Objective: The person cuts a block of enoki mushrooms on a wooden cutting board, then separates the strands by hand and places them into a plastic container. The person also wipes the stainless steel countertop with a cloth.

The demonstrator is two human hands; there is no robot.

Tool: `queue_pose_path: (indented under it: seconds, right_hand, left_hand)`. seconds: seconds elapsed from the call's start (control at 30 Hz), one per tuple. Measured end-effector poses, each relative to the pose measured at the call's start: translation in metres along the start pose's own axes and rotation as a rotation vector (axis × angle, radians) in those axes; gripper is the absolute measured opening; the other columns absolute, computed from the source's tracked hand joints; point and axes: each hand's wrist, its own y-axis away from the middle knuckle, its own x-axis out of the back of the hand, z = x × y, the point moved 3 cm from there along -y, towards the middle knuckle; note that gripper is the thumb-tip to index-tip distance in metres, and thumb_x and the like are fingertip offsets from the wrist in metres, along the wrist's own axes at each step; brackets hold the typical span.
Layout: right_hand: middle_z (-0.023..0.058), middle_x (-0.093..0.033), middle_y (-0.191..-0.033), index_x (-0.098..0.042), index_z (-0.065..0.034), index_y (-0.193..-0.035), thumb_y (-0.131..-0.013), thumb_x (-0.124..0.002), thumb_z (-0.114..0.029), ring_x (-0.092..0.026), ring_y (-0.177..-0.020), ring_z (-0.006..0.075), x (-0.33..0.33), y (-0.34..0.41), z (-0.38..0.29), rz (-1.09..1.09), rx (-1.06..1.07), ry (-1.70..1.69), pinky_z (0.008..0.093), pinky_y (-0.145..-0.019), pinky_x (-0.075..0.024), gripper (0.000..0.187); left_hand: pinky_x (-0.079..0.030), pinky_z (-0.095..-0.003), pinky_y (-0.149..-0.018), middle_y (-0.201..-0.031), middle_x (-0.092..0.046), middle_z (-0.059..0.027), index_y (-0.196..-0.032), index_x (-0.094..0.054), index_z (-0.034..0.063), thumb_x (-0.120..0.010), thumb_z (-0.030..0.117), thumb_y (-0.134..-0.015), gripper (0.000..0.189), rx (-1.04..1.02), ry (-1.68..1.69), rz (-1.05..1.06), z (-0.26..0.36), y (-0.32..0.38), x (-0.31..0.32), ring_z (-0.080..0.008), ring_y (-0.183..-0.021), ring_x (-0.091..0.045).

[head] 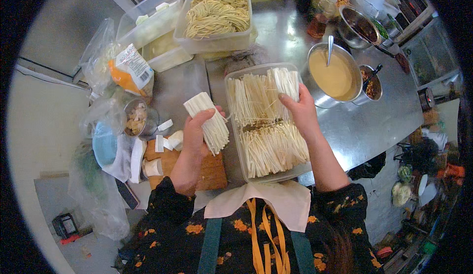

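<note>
My left hand point(196, 126) grips a flat bundle of white enoki mushrooms point(211, 128), tilted over the steel table between a wooden cutting board and a plastic container. The clear plastic container point(236, 165) holds enoki mushrooms in two rows, a back row point(255, 93) and a front row point(273, 144). At its back right corner my right hand point(303, 113) has its thumb and fingers around a whiter enoki bundle point(283, 80). That bundle's lower end is partly hidden by the hand. On the wooden cutting board point(210, 172) lie pale cut pieces point(175, 140).
Behind stands a plastic tub of noodles point(218, 46). To the right are a steel pot of tan sauce point(332, 78) with a spoon and a smaller metal container point(370, 85). Leftward are a bowl of pale scraps point(136, 120), a blue basket point(103, 142) and a printed plastic bag point(133, 69).
</note>
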Motion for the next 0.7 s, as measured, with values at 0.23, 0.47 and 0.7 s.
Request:
queue_pose_path:
  seconds: [0.23, 0.47, 0.7]
  right_hand:
    - [0.0131, -0.056, -0.109, -0.043, 0.0007, -0.123, -0.079, -0.061, -0.010, -0.054, -0.098, 0.0183, 0.025, -0.022, 0.034, 0.128, 0.116, 0.511, 0.0292, -0.086, -0.0420, 0.049]
    - [0.0058, -0.059, -0.100, -0.054, 0.0017, -0.112, -0.082, -0.059, -0.011, -0.054, -0.088, 0.0101, 0.007, 0.009, 0.022, -0.047, -0.020, 0.243, 0.0223, -0.079, -0.0431, 0.032]
    - [0.0038, -0.060, -0.092, -0.056, 0.0023, -0.109, -0.082, -0.062, -0.018, -0.054, -0.081, 0.0089, -0.035, 0.034, 0.012, -0.267, -0.160, 0.018, 0.0222, -0.072, -0.0440, 0.034]
  left_hand:
    - [-0.048, -0.0377, -0.079, -0.101, -0.056, -0.0136, -0.113, -0.047, -0.0046, -0.055, 0.023, -0.078, 0.045, 0.164, 0.111, -0.127, -0.014, 0.009, -0.011, -0.0237, -0.088, -0.058]
    - [-0.047, -0.0384, -0.083, -0.105, -0.056, -0.0125, -0.118, -0.044, -0.0011, -0.054, 0.022, -0.082, 0.045, 0.257, 0.260, -0.277, -0.016, 0.014, -0.039, -0.0240, -0.094, -0.057]
    - [-0.049, -0.0346, -0.079, -0.104, -0.057, -0.0102, -0.113, -0.046, 0.0003, -0.058, 0.011, -0.081, 0.036, 0.180, 0.109, -0.301, -0.024, 0.010, -0.054, -0.0206, -0.092, -0.058]
